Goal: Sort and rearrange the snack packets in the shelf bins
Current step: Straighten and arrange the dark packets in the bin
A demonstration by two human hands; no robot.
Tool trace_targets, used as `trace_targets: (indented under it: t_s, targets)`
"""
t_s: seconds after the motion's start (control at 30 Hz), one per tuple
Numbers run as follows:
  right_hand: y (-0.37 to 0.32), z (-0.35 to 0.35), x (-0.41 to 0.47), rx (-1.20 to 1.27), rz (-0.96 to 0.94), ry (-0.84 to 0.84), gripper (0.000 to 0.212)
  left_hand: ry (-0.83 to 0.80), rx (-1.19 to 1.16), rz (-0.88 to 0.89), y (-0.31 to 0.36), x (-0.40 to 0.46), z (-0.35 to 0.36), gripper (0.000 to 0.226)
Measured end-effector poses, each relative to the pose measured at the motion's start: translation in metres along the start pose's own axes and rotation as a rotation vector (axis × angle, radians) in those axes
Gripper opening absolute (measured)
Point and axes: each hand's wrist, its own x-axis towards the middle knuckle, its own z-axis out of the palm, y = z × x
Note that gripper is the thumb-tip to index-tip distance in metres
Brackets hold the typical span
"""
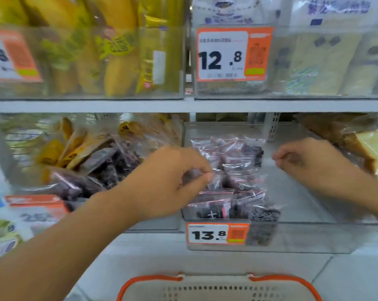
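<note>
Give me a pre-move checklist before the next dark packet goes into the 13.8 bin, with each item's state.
1. Left hand grips a dark packet: cannot tell; fingers curl over the stack, blurred.
2. Right hand free: cannot tell; fingers curled, nothing plainly held.
3. Space in the 13.8 bin: ok; its right half is bare.
4. Stack tidy: not ok; packets lie tilted and overlapping.
5. Stray dark packets in the left bin, mixed with yellow packets: not ok.
</note>
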Motion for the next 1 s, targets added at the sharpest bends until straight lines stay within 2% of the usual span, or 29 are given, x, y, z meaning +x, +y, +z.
trace_targets:
  t_s: [0.03, 0.1, 0.13, 0.2, 0.23, 0.27, 0.33, 0.4, 0.47, 0.57, 0.63, 0.7, 0.87, 1.0]
  targets:
    - [-0.023, -0.009, -0.021, 0.010, -0.106, 0.076, 0.014, 0.048, 0.073, -0.013, -0.006, -0.018, -0.013, 0.024]
    - [-0.081, -0.019, -0.059, 0.150, -0.289, 0.073, 0.007, 0.125, 0.233, -0.136, -0.030, -0.051, -0.036, 0.023]
    - [-0.110, -0.022, -0.070, 0.183, -0.372, 0.058, 0.019, 0.137, 0.299, -0.248, -0.045, -0.068, -0.046, 0.028]
    - [-0.161, -0.017, -0.073, 0.148, -0.499, 0.011, 0.029, 0.100, 0.402, -0.495, -0.073, -0.103, -0.058, 0.066]
    - [-0.184, -0.011, -0.068, 0.094, -0.529, -0.042, 0.032, 0.079, 0.406, -0.561, -0.084, -0.119, -0.059, 0.080]
    - [-0.204, -0.002, -0.058, 0.046, -0.520, -0.096, 0.035, 0.071, 0.393, -0.599, -0.092, -0.134, -0.059, 0.085]
    - [-0.235, 0.023, -0.030, -0.049, -0.460, -0.152, 0.041, 0.096, 0.351, -0.629, -0.107, -0.154, -0.057, 0.085]
    - [-0.250, 0.051, 0.002, -0.140, -0.380, -0.148, 0.054, 0.189, 0.254, -0.657, -0.116, -0.161, -0.059, 0.088]
    - [-0.256, 0.074, 0.032, -0.206, -0.293, -0.165, 0.058, 0.298, 0.139, -0.690, -0.125, -0.159, -0.062, 0.074]
    - [-0.258, 0.097, 0.056, -0.031, -0.183, -0.299, 0.060, 0.253, 0.180, -0.626, -0.135, -0.150, -0.068, 0.037]
    - [-0.261, 0.103, 0.058, -0.017, -0.200, -0.230, 0.065, 0.241, 0.176, -0.552, -0.140, -0.146, -0.073, 0.021]
    - [-0.265, 0.108, 0.058, -0.093, -0.287, -0.077, 0.055, 0.260, 0.140, -0.471, -0.143, -0.143, -0.078, 0.007]
    - [-0.265, 0.117, 0.067, 0.015, -0.342, 0.040, 0.018, 0.421, 0.034, -0.454, -0.150, -0.142, -0.071, 0.007]
    - [-0.254, 0.119, 0.067, 0.149, -0.369, 0.147, 0.007, 0.637, -0.128, -0.474, -0.137, -0.133, -0.071, 0.012]
